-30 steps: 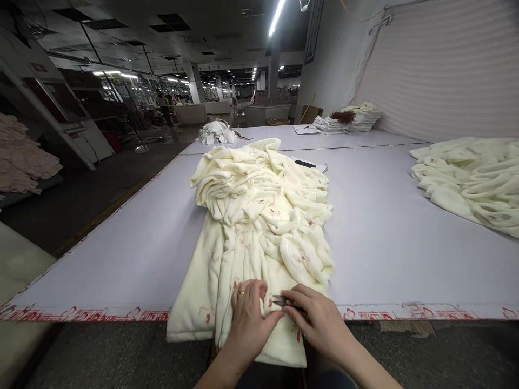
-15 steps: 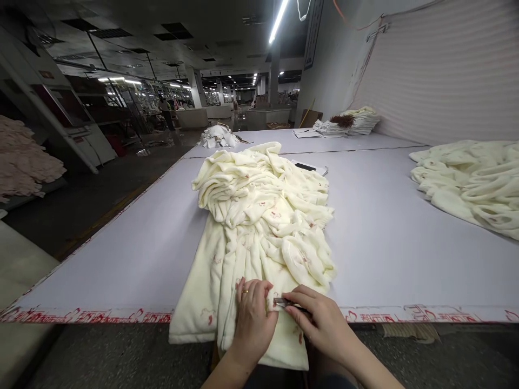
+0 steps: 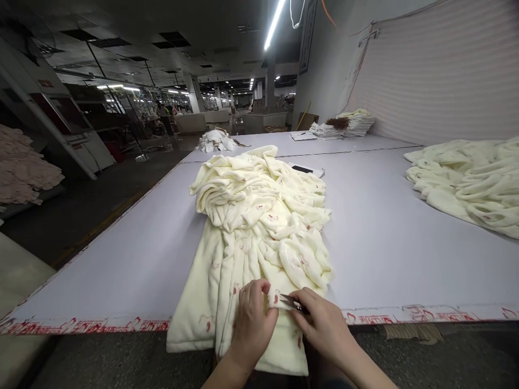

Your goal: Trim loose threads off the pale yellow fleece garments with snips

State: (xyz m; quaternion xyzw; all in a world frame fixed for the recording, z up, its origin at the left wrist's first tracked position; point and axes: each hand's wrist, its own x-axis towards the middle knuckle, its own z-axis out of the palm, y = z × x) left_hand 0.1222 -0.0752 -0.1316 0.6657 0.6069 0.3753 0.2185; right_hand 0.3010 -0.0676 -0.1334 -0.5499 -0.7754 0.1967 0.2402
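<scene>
Cream plush fabric (image 3: 259,189) with small reddish motifs lies heaped before me, its lower part hanging over the table's near edge. My left hand (image 3: 255,319) is closed on a fold of this fabric, thumb and fingers pinching it near a red motif. In my right hand (image 3: 322,319) is a pair of dark thread snips (image 3: 294,303), gripped between thumb and fingers. Their blades point left, slightly apart, close to the pinched fold. Whether the tips touch the cloth I cannot tell.
The pale table (image 3: 365,232) has red lettering along its near edge. More cream fabric (image 3: 470,183) lies at the right. White scraps (image 3: 217,140) and stacked pieces (image 3: 357,123) sit at the far end, with a dark flat object (image 3: 302,169) behind the heap.
The snips have moved slightly right from the pinched fold, and their blades now show more clearly apart. My left hand keeps its pinch on the fabric. The view has shifted slightly.
</scene>
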